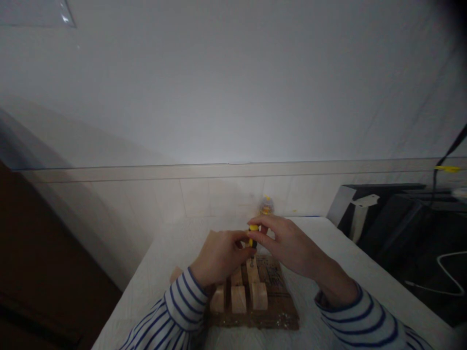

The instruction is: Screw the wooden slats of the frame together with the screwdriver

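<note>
A small yellow-and-black screwdriver (253, 228) stands nearly upright between my hands. My right hand (288, 242) is closed around the top of its handle with thumb and fingers. Lower down, the fingers of my left hand (222, 253) pinch together at the handle's base; its tip is hidden. Just below is a light wooden piece (252, 272) with a small dark mark or metal part on it. Curved wooden blocks (238, 299) stand in a row at the near side, on a brown cardboard slab (280, 313) that looks wrapped in clear plastic.
Behind my hands, a clear bag with yellow bits (266, 205) stands near the wall. A white cloth covers the table (146, 287). Black panels (397, 228) and a white cable (443, 287) are at the right; dark brown furniture (44, 262) is at the left.
</note>
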The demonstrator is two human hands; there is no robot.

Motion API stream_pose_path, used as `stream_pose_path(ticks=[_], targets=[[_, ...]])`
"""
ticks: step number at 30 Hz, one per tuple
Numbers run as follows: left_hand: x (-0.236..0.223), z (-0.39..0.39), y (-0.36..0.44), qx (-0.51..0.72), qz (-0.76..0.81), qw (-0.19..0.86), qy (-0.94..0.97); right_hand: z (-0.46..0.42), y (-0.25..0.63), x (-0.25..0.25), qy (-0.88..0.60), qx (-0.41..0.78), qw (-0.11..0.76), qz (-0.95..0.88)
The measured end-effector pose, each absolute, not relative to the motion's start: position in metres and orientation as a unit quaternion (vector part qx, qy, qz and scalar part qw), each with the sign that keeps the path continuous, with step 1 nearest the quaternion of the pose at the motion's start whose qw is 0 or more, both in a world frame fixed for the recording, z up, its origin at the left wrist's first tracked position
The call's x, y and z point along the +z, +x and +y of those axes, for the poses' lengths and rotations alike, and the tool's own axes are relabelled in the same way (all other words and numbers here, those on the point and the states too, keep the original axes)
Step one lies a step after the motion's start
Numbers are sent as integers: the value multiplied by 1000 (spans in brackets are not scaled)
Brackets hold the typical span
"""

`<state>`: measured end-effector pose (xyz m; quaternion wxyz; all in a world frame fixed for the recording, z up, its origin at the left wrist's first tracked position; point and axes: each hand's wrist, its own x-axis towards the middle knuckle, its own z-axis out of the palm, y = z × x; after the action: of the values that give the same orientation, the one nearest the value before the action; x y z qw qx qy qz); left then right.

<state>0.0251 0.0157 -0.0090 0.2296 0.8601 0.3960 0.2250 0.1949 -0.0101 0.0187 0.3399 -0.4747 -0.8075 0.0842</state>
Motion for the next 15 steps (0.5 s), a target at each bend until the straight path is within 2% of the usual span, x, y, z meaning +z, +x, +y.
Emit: stream_pose_path(ticks=[10,15], targets=[[-9,15,25,216,408,231,857,-19,196,20,-468,48,371,-801],[-11,16,24,214,403,222,862,-20,197,23,-449,61,353,-818]])
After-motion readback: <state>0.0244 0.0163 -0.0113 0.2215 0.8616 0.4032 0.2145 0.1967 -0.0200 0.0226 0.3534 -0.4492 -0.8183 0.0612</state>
